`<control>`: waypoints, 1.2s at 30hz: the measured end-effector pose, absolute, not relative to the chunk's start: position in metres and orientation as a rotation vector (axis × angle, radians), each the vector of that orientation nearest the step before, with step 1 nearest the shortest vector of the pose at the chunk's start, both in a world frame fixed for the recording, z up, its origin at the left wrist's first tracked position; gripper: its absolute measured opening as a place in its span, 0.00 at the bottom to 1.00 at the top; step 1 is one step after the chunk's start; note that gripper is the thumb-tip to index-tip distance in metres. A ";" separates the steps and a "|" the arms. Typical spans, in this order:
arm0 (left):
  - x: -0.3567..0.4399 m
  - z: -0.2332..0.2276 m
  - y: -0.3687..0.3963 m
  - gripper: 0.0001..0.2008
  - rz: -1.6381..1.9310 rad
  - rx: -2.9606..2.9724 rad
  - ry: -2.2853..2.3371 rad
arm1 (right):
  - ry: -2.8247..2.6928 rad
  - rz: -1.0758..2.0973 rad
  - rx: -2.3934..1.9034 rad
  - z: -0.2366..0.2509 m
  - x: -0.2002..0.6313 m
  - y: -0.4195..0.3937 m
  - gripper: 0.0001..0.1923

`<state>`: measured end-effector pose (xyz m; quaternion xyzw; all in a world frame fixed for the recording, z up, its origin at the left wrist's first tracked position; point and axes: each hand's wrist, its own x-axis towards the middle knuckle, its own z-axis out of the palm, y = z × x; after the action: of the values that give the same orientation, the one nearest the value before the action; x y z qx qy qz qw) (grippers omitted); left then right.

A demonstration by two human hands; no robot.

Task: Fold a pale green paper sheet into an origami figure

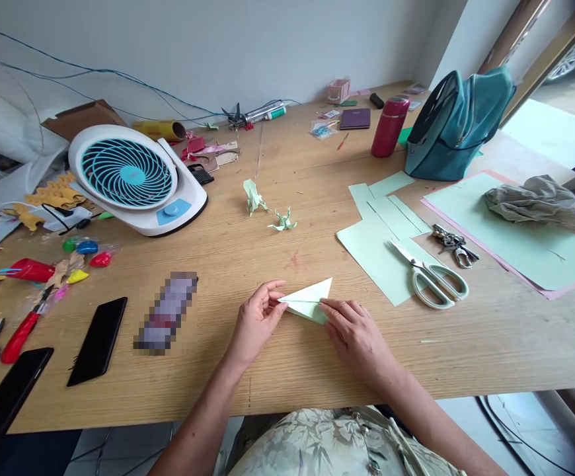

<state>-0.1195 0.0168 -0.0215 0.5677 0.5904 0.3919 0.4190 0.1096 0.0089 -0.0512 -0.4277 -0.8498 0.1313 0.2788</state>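
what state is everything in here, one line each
held paper: folded, one end pointed
left hand: pinching the paper's left tip
right hand: gripping its right side
paper figures: folded, standing apart
white scissors: lying flat, unheld
keys: bunched together
flask: upright, capped
backpack: upright
purple booklet: shut
fan: tilted upward, running or not unclear
black phones: flat, dark

Free lane between folded paper (314, 291) and paper figures (252, 197); scissors (418, 265) and green sheets (373, 254) obstruct right, fan (133, 174) rear left.
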 end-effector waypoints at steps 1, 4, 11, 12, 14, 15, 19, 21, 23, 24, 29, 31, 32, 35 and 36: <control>-0.114 -0.022 0.016 0.21 1.015 1.310 1.428 | -2.279 0.347 -1.152 -0.051 0.108 0.007 0.16; -0.096 -0.025 0.012 0.29 1.106 1.057 1.280 | -2.260 0.353 -1.166 -0.050 0.104 0.000 0.18; -0.081 -0.044 0.018 0.28 0.982 1.147 1.440 | -2.245 0.536 -1.075 -0.044 0.099 -0.019 0.20; -0.082 -0.045 0.020 0.28 0.953 1.169 1.455 | -2.227 0.553 -1.064 -0.043 0.102 -0.019 0.19; -0.087 -0.043 0.023 0.28 0.892 1.191 1.459 | -2.186 0.563 -1.065 -0.042 0.110 -0.016 0.17; -0.089 -0.041 0.025 0.28 0.860 1.203 1.458 | -2.169 0.549 -1.082 -0.042 0.115 -0.013 0.16; -0.095 -0.031 0.031 0.26 0.721 1.286 1.467 | -2.208 0.470 -1.091 -0.039 0.128 0.001 0.19; -0.096 -0.028 0.034 0.26 0.672 1.308 1.468 | -2.262 0.459 -1.049 -0.039 0.130 0.005 0.21; -0.095 -0.025 0.037 0.26 0.636 1.314 1.463 | -2.325 0.440 -1.010 -0.040 0.129 0.007 0.23; -0.095 -0.024 0.037 0.27 0.620 1.314 1.458 | -2.358 0.420 -1.002 -0.040 0.129 0.007 0.24; -0.094 -0.022 0.038 0.28 0.593 1.331 1.464 | -2.529 0.302 -0.997 -0.042 0.128 0.006 0.19; -0.094 -0.021 0.037 0.27 0.588 1.332 1.477 | -2.580 0.265 -0.993 -0.042 0.128 0.006 0.18; -0.094 -0.021 0.037 0.27 0.584 1.332 1.480 | -2.597 0.246 -0.998 -0.041 0.128 0.006 0.17; -0.093 -0.020 0.035 0.26 0.587 1.353 1.499 | -2.619 0.184 -1.033 -0.042 0.126 0.005 0.16; -0.093 -0.019 0.034 0.26 0.590 1.364 1.510 | -2.623 0.163 -1.045 -0.042 0.126 0.005 0.16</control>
<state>-0.0929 0.0340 -0.0194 0.5615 0.6213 0.2429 0.4895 0.1255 0.0050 -0.0425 -0.3651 -0.9161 0.0569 0.1560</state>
